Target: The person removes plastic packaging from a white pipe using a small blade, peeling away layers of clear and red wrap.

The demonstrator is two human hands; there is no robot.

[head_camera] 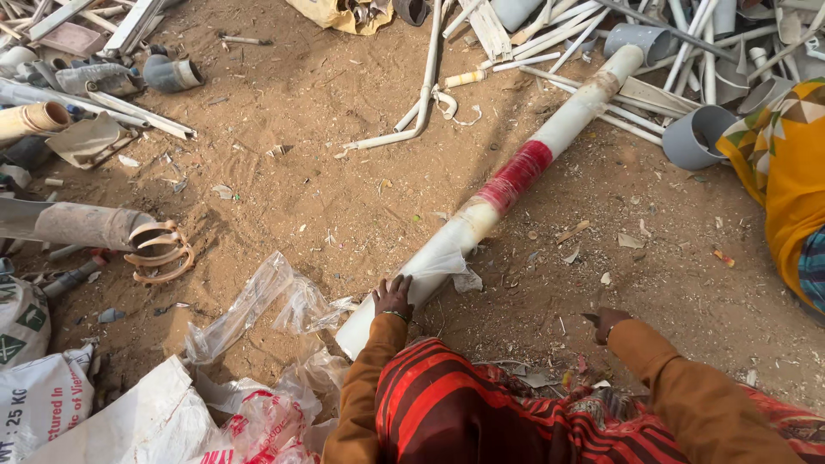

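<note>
A long white plastic pipe (550, 142) lies slantwise on the sandy ground, with a band of red tape (516, 176) around its middle and clear plastic film (443, 258) wrapped near its near end. My left hand (394, 298) rests on the pipe's near end, fingers spread over it. My right hand (606, 322) hovers just above the dirt to the right of the pipe, loosely curled and holding nothing. Both arms wear brown sleeves over a red and black striped garment.
Crumpled clear plastic sheets (258, 309) and white printed sacks (51, 395) lie at the lower left. Heaps of grey and white pipe scraps (687, 77) fill the top right, more pipe pieces (86, 223) the left. Another person's yellow garment (786, 163) shows at the right edge.
</note>
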